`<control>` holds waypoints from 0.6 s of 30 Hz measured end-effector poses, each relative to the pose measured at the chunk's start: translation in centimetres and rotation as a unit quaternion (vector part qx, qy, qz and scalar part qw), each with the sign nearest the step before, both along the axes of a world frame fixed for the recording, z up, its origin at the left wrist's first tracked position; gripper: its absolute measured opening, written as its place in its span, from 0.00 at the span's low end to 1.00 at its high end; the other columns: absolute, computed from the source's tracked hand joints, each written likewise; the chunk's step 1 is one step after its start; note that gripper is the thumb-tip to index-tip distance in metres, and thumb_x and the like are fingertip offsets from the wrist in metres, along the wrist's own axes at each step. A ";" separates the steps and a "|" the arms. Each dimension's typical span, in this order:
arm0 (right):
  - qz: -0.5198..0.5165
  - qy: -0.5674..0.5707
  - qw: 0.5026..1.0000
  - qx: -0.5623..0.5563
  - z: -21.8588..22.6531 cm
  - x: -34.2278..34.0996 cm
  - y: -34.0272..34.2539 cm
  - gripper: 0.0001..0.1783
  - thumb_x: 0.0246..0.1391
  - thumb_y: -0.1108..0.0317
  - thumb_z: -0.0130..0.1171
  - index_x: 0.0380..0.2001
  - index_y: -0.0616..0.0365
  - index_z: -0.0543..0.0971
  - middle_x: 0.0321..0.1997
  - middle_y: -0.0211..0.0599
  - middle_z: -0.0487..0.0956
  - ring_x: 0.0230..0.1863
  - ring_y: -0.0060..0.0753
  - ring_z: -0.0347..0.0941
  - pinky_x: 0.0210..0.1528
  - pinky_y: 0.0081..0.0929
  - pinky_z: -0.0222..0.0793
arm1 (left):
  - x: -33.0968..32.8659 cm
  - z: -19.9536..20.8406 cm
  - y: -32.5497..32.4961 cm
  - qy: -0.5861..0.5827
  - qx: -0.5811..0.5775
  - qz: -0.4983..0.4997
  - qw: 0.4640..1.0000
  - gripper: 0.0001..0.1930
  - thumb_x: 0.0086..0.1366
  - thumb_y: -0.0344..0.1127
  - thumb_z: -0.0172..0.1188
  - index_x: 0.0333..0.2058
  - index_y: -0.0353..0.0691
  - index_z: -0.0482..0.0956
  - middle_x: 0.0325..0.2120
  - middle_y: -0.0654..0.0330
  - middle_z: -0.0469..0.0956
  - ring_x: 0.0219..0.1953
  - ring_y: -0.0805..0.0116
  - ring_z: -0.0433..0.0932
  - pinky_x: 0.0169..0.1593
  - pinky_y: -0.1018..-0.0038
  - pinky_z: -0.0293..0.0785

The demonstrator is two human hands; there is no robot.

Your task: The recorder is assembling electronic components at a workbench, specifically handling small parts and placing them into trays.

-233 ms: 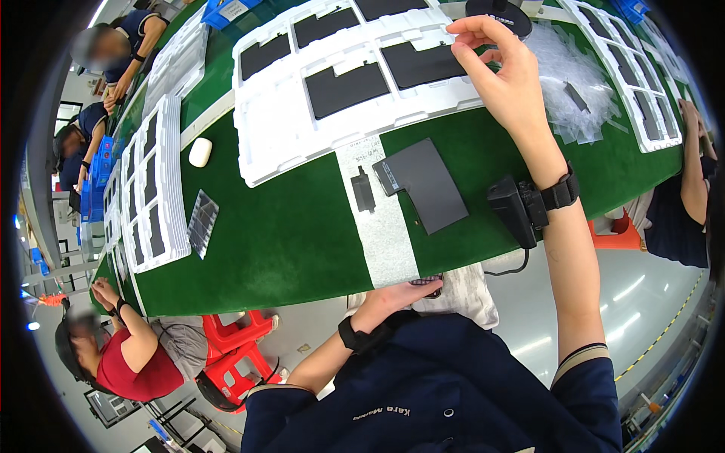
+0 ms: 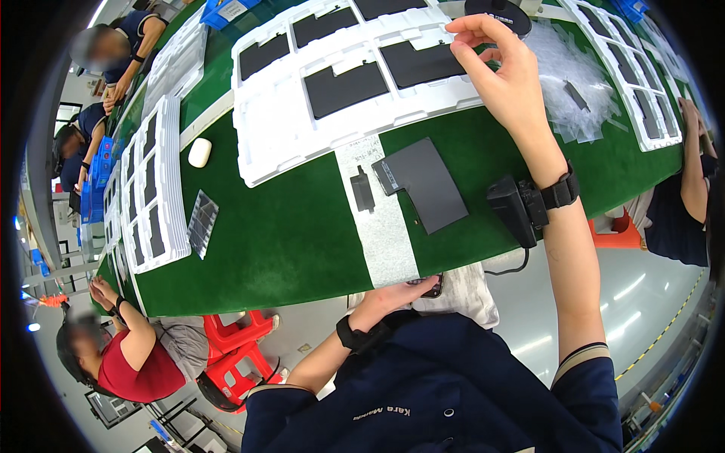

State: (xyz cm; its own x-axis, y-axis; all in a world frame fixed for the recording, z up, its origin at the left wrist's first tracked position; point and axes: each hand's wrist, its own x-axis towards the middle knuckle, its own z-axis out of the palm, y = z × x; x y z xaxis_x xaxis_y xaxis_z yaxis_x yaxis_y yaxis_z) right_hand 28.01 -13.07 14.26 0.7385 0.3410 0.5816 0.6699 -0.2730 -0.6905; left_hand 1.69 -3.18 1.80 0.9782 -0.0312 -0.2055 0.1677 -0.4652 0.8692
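Note:
My right hand [image 2: 502, 68] is raised over the right part of a white moulded tray [image 2: 276, 136]. Its thumb and forefinger are apart, with nothing visible between them. A black L-shaped flat piece [image 2: 404, 64] sits in the tray pocket just left of those fingertips. Low at the table's front edge, my left hand [image 2: 396, 294] is closed around a phone [image 2: 432, 286], partly hidden by the fingers. On the table between my hands lie a dark grey L-shaped flat battery-like piece [image 2: 434, 189] and a small black strip [image 2: 362, 190], the strip on a whitish band [image 2: 389, 249].
A black camera-like device [image 2: 517, 208] is strapped at my right wrist, its cable hanging. Clear plastic films [image 2: 578, 83] are heaped at the right. Stacked trays [image 2: 177, 219], a white rounded case [image 2: 200, 152] and a clear gridded sheet [image 2: 202, 223] are at the left. Co-workers sit around the table.
The phone in my left hand has shifted slightly, and more of its dark screen shows. My right hand stays almost where it was.

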 end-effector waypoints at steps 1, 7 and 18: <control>-0.001 -0.003 1.000 -0.002 0.0 0.0 0.0 0.10 0.45 0.70 0.55 0.35 0.56 0.77 0.29 0.26 0.76 0.32 0.18 0.70 0.32 0.17 0.62 | -0.2 -0.2 0.1 0.000 0.000 0.000 1.000 0.16 0.52 0.42 0.62 0.36 0.39 0.76 0.31 0.59 0.77 0.32 0.67 0.76 0.37 0.75 0.71; 0.000 0.000 1.000 -0.003 0.0 0.0 -0.1 0.10 0.46 0.70 0.55 0.35 0.55 0.77 0.28 0.26 0.76 0.32 0.18 0.70 0.33 0.18 0.62 | -0.3 0.1 0.7 0.024 -0.004 -0.002 1.000 0.14 0.52 0.38 0.62 0.35 0.38 0.76 0.30 0.58 0.77 0.31 0.66 0.76 0.36 0.73 0.71; -0.008 0.016 1.000 0.005 0.5 -0.6 0.3 0.09 0.44 0.72 0.55 0.32 0.58 0.75 0.27 0.31 0.75 0.31 0.24 0.70 0.31 0.21 0.63 | -0.9 -1.1 1.0 0.001 0.012 0.008 1.000 0.14 0.53 0.37 0.60 0.37 0.37 0.76 0.31 0.56 0.77 0.34 0.62 0.76 0.38 0.72 0.71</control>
